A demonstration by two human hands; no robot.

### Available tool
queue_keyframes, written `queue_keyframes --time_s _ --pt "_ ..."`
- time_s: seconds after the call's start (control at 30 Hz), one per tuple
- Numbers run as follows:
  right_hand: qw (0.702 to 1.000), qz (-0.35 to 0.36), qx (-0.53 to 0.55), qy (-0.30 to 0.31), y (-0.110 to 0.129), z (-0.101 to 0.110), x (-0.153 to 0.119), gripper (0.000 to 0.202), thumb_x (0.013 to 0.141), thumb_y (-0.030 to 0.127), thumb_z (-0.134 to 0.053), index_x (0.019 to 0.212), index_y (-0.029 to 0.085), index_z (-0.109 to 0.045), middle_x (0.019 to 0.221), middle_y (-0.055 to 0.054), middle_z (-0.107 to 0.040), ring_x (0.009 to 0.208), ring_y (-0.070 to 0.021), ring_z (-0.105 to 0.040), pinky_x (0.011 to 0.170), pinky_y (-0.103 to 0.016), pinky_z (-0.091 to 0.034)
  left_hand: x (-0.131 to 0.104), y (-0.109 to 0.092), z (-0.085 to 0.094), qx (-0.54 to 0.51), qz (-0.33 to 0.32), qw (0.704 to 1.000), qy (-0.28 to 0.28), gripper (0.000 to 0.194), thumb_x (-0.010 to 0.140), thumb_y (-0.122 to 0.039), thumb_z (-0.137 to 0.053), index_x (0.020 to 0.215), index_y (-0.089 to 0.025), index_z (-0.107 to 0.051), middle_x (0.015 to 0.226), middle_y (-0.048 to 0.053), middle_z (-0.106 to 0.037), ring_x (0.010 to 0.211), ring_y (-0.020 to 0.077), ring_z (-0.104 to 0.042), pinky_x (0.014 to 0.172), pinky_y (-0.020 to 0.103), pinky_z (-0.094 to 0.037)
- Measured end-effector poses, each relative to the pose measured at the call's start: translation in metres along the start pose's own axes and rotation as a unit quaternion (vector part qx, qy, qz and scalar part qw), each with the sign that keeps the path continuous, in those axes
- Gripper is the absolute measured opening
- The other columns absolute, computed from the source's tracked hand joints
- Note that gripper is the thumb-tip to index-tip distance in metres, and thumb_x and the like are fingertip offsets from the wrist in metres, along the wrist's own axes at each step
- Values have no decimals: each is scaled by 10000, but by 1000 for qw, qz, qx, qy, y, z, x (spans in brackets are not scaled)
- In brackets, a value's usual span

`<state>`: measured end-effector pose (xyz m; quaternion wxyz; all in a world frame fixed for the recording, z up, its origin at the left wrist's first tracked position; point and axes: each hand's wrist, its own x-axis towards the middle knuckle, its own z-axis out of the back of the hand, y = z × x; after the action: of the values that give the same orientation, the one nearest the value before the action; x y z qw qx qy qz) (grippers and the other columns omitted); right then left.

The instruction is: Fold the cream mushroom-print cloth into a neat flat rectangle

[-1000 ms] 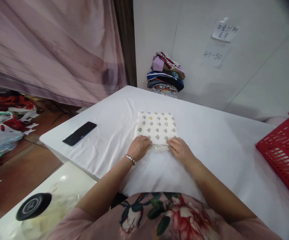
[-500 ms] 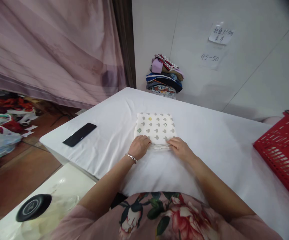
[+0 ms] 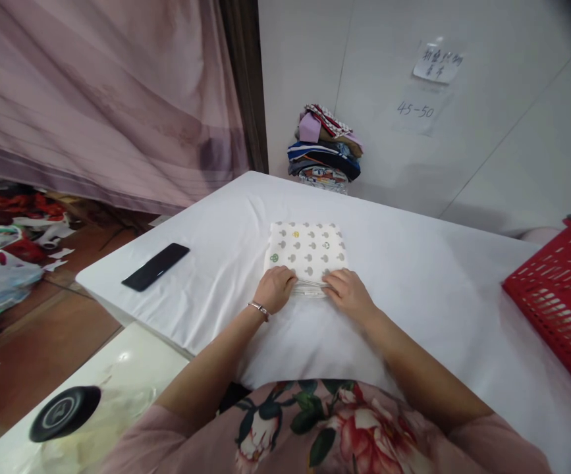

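A folded white cloth (image 3: 309, 250) with grey tree-like prints and a few green and yellow marks lies on a white-covered table (image 3: 413, 263). Several layers show along its near edge. My left hand (image 3: 274, 288) pinches the near left corner, fingers closed on the fabric. At the near right part of the same edge, my right hand (image 3: 350, 293) grips the cloth between thumb and fingers. A bracelet circles my left wrist.
A black phone (image 3: 155, 266) lies to the left on the table. On the right stands a red plastic basket (image 3: 556, 283). A stack of folded fabrics (image 3: 325, 148) is by the wall beyond the table. A black-lidded container (image 3: 65, 413) sits at lower left.
My right hand has shifted slightly left along the near edge of the cloth. My left hand stays at its corner, and the cloth lies in nearly the same place.
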<state>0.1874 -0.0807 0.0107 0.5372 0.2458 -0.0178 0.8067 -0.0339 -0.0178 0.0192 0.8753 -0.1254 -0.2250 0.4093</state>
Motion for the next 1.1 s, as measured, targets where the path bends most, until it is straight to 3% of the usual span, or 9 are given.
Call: queue_keyframes --time_s 0.3,0.5,0.63,1.1 --pt "999 9 -32 -32 -1 -5 0 214 933 222 -390 967 169 -595 857 -86 -631 794 -214 -522 702 -337 -368 -1 -1 1 5 -17 1000 3 204 903 -238 -425 796 -198 -594 803 33 -591 774 167 -521 744 314 -399" --pt "998 27 -22 -55 -5 -8 0 223 924 176 -381 1004 163 -589 883 -87 -643 806 -210 -530 685 -335 -368 -6 1 -1 14 -60 998 -22 169 838 -316 -564 957 -200 -594 924 46 -610 861 191 -528 773 333 -404" --pt "996 47 -13 -80 -6 -5 -2 225 923 159 -377 1000 149 -588 866 -81 -643 784 -199 -521 678 -328 -365 -6 3 -2 18 -79 997 -18 128 851 -308 -548 900 -203 -603 902 42 -612 855 186 -530 778 339 -404" --pt "997 58 3 -48 -8 -3 -10 229 937 214 -393 982 154 -609 881 -85 -628 803 -195 -506 688 -327 -376 -7 2 0 16 -93 995 -17 169 898 -255 -461 822 -178 -591 829 42 -595 802 168 -521 755 326 -406"
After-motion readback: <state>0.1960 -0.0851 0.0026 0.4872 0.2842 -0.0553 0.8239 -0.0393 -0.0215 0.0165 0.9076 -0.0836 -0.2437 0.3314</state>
